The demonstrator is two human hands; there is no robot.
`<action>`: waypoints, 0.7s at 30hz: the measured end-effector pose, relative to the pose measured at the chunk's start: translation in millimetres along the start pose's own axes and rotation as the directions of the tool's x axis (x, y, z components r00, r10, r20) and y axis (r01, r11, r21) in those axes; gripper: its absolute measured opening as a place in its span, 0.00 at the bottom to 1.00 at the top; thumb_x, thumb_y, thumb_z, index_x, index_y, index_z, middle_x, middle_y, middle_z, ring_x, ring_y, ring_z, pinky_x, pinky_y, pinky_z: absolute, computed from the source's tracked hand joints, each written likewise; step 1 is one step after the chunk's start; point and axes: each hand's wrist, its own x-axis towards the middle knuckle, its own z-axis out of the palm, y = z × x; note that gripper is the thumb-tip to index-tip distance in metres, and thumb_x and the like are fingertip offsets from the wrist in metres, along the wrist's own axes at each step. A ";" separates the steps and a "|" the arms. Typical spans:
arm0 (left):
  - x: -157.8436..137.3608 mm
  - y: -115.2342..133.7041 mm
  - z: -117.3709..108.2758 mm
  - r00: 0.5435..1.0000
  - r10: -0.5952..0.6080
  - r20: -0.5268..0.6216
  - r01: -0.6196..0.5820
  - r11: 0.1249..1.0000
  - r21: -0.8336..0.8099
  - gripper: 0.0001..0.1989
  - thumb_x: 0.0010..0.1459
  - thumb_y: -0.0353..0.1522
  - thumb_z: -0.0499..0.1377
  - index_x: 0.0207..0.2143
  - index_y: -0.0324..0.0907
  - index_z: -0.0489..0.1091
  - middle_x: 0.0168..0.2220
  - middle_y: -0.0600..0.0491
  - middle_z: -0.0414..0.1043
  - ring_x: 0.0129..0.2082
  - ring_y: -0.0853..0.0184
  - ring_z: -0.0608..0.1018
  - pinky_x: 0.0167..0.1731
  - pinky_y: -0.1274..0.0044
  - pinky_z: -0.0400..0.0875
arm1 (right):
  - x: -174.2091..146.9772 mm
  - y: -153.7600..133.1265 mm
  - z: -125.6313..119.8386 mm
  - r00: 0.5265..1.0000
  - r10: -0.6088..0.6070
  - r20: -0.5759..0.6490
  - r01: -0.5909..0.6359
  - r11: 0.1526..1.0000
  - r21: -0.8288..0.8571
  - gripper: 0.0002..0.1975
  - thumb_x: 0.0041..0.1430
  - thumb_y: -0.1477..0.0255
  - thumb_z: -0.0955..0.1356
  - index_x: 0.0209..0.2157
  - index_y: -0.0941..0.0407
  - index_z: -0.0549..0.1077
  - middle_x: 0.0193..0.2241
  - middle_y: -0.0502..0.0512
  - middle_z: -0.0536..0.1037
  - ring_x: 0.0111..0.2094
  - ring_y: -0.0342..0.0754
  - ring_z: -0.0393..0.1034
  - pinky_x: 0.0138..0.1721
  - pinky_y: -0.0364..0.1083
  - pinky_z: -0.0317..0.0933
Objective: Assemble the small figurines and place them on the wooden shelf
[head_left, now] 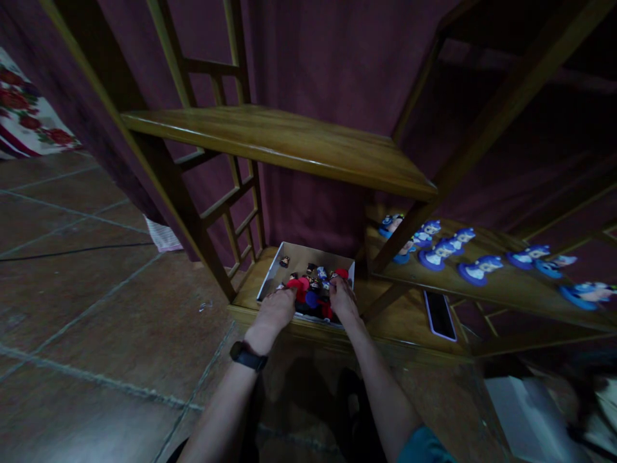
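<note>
A shallow cardboard box [295,252] sits on the bottom wooden shelf, with several small figurines [313,281] in it. Some are red, others blue or dark with gold. My left hand [278,307] reaches over the box's near left side, beside a red piece; its fingers point down and are mostly hidden. On the right side of the box, my right hand [342,297] has its fingers curled in among the figurines, close to a red one. What lies between those fingers is too small and dark to make out. A dark watch [248,355] is on my left wrist.
Above the box runs a wooden shelf board [279,138]. To the right, several blue-and-white figurines on round bases [477,269] stand on another shelf. A phone [439,315] lies below them. Slanting posts and lattice [231,206] frame the box's left. A white box [525,411] is at the lower right.
</note>
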 end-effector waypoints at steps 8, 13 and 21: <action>21.0 13.6 18.3 0.987 0.140 -0.075 -0.141 0.990 -0.005 0.19 0.56 0.25 0.46 0.50 0.43 0.62 0.40 0.43 0.71 0.41 0.61 0.74 0.39 0.72 0.66 | -1.7 -8.8 -8.4 0.974 0.041 0.221 -0.222 0.340 0.914 0.11 0.43 0.73 0.69 0.32 0.56 0.68 0.30 0.49 0.76 0.31 0.46 0.73 0.41 0.51 0.67; 30.8 23.4 30.4 0.987 0.151 -0.054 -0.153 0.988 -0.030 0.16 0.55 0.26 0.48 0.47 0.38 0.63 0.43 0.41 0.69 0.44 0.63 0.72 0.43 0.74 0.64 | -6.1 -10.4 -16.9 0.954 0.001 0.299 -0.289 0.267 0.919 0.11 0.40 0.76 0.70 0.31 0.56 0.69 0.28 0.49 0.77 0.31 0.46 0.74 0.40 0.51 0.68; 36.9 33.4 45.8 0.992 0.073 -0.102 -0.070 0.997 0.025 0.18 0.52 0.26 0.52 0.47 0.35 0.63 0.46 0.38 0.67 0.50 0.59 0.67 0.48 0.70 0.59 | -10.5 -17.1 -23.0 0.977 0.067 0.200 -0.210 0.423 0.882 0.15 0.40 0.73 0.71 0.34 0.55 0.69 0.30 0.49 0.75 0.29 0.44 0.72 0.34 0.46 0.69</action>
